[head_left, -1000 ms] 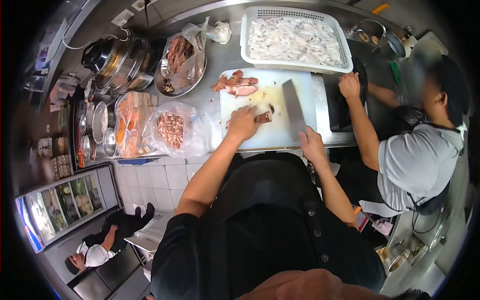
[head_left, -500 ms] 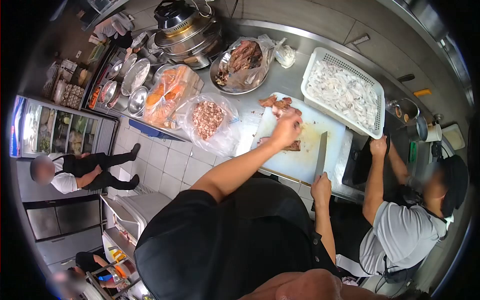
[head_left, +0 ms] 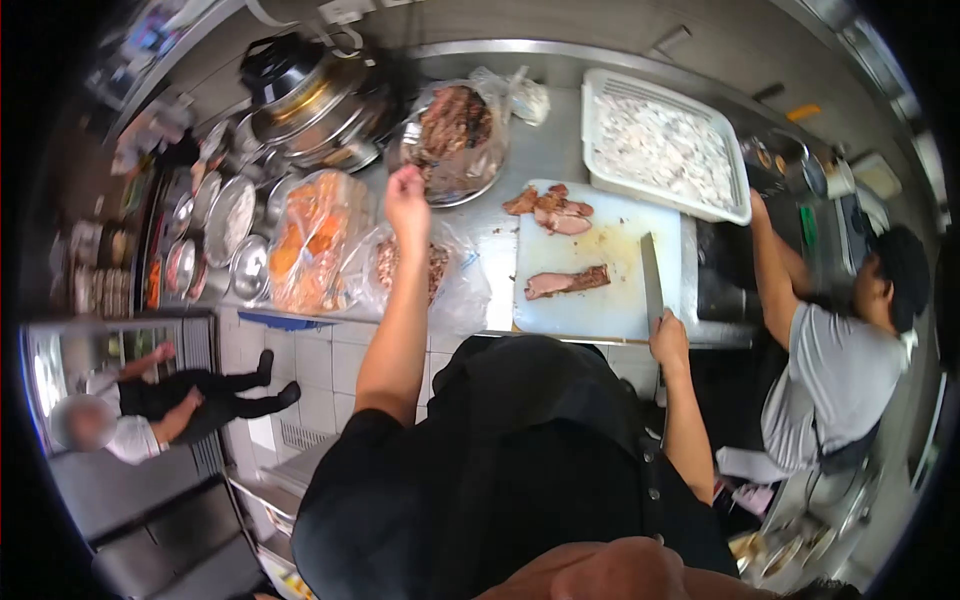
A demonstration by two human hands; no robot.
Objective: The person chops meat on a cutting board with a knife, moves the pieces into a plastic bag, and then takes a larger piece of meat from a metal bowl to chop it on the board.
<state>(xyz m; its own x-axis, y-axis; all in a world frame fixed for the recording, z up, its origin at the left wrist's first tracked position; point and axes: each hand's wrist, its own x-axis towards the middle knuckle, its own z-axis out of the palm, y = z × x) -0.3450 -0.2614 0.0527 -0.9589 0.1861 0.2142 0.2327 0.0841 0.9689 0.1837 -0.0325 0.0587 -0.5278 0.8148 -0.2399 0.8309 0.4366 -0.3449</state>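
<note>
My right hand (head_left: 669, 338) is closed round the handle of a large knife (head_left: 652, 285), whose blade rests over the right part of the white cutting board (head_left: 640, 315). On the board, a long piece of cooked meat (head_left: 567, 282) lies near the front, and sliced meat pieces (head_left: 562, 218) sit at the upper left. My left hand (head_left: 405, 190) is above the near left edge of a metal bowl (head_left: 478, 194), which holds dark cooked meat (head_left: 455, 122) in clear plastic. Motion smears its fingers, so whether they grip anything cannot be made out.
Left of the board are a bag of minced meat (head_left: 437, 265), a bag of orange pieces (head_left: 310, 245) and metal bowls (head_left: 248, 268). A white basket of pale strips (head_left: 740, 195) stands at the upper right. A co-worker (head_left: 840, 340) is at the right; another person stands far left.
My left hand has left the meat on the board and moved left to the bowl. The knife remains in my right hand. The view has shifted, and the far-left person has raised an arm.
</note>
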